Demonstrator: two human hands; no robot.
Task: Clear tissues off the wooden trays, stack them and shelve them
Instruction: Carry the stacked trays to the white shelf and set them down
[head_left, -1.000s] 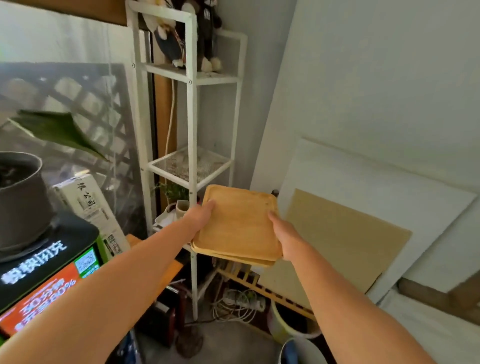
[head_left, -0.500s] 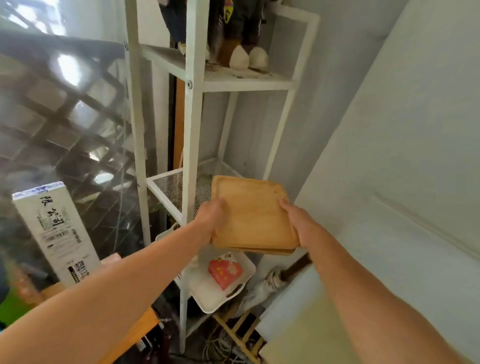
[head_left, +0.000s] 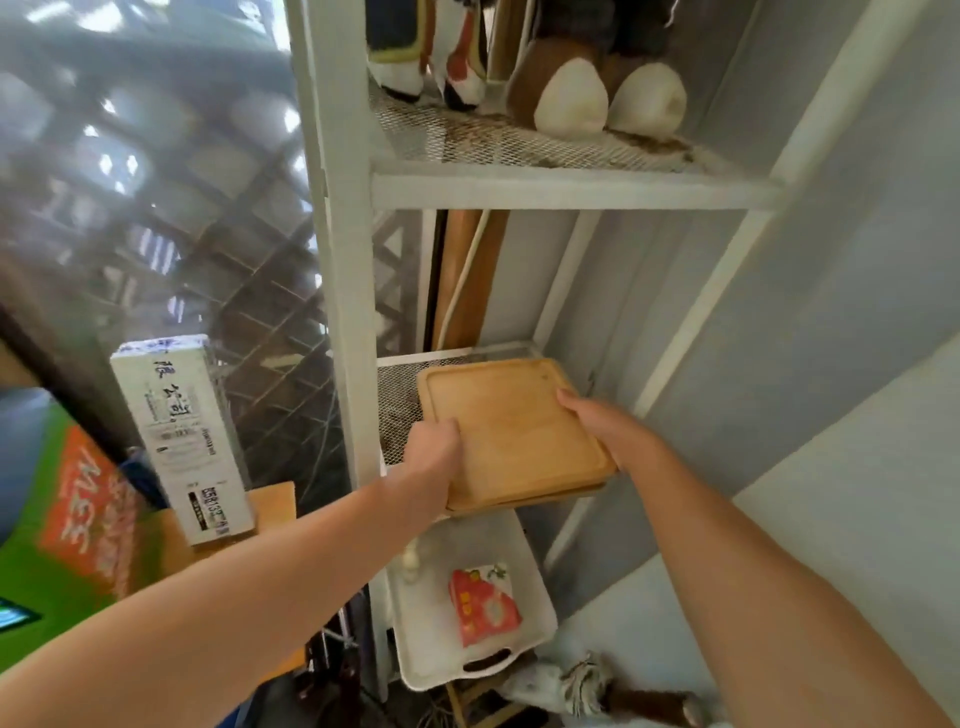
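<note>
A white shelf post (head_left: 343, 312) stood just left of the left hand (head_left: 434, 447), while both hands, right hand (head_left: 605, 428) opposite, gripped the stacked wooden trays (head_left: 511, 426) half over the mesh shelf (head_left: 397, 395).

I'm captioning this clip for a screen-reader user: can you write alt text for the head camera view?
Two bare hands, left and right, hold a stack of wooden trays by its sides over the middle mesh shelf of a white metal rack. Below is a white tray holding a red packet; above, stuffed toys.
</note>
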